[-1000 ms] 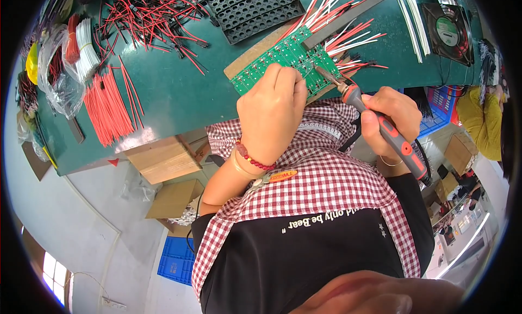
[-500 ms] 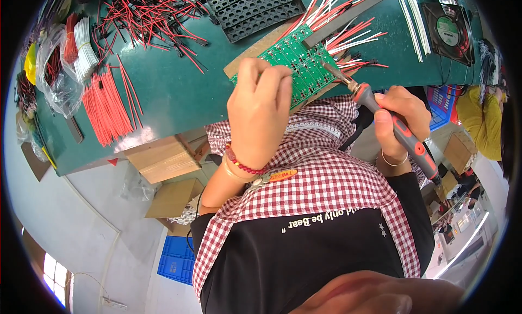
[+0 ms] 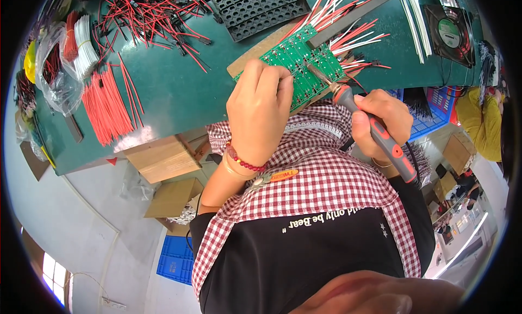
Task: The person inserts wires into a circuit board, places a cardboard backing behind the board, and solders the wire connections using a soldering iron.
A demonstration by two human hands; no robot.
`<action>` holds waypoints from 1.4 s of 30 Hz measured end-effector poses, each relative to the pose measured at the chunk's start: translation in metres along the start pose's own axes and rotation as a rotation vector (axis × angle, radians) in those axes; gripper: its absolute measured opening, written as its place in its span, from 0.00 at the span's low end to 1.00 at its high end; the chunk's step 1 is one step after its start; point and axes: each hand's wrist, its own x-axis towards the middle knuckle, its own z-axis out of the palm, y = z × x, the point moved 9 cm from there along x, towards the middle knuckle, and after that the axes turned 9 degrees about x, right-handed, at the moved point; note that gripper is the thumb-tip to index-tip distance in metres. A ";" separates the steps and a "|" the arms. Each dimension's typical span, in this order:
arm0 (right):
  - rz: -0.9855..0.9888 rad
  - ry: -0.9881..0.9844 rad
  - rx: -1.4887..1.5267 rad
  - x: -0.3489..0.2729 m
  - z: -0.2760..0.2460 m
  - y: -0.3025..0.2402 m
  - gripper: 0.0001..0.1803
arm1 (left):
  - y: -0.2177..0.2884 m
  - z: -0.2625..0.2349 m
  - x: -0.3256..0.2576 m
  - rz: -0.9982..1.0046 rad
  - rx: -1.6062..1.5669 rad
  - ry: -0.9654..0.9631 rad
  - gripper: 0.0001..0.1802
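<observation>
Head view: green circuit board (image 3: 304,69) lies on the green bench (image 3: 179,91), on a brown backing. Left hand (image 3: 260,110) rests on the board, fingers (image 3: 274,77) curled together, pressing it. Right hand (image 3: 380,121) wraps fingers tightly around a grey-and-red soldering iron (image 3: 375,126), tip touching the board. Red wires (image 3: 106,104) lie well apart at left.

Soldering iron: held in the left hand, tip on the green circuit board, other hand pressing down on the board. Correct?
Not quite. The head view shows the soldering iron held in the right hand, not the left. Its tip is on the green circuit board, and the left hand presses on the board.
</observation>
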 end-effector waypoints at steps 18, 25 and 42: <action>0.043 -0.019 0.041 0.007 -0.010 0.003 0.10 | 0.005 0.005 0.000 0.001 -0.033 -0.033 0.07; 0.118 -0.030 0.085 0.006 -0.009 0.008 0.09 | 0.007 0.009 0.003 -0.001 0.003 -0.041 0.07; -0.023 0.051 0.045 0.004 -0.025 -0.004 0.11 | 0.005 -0.010 -0.004 0.006 -0.034 0.009 0.04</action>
